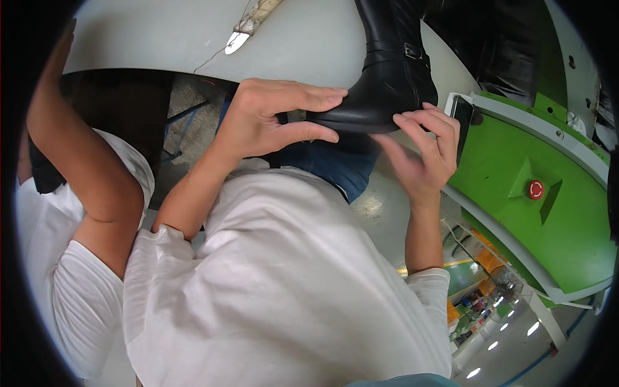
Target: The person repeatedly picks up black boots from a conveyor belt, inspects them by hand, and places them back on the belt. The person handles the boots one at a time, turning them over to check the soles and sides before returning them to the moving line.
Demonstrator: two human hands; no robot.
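Observation:
A black ankle-strap boot [385,95] with a small metal buckle [412,50] stands out over the white table's near edge, its toe pointing left. At the toe, my left hand [274,116] is closed, fingers on top and thumb beneath, by the sole. My right hand [425,148] grips the sole's edge toward the heel, with the thumb below and bent fingers against the side. The boot's shaft runs up out of the view at the top.
On the white table [309,45] lies a tool wrapped in pale tape [256,18] with a white tip and loose thread. To the right stands a green machine [503,174] with a red stop button [535,189]. A co-worker's arm [90,148] is close at my left.

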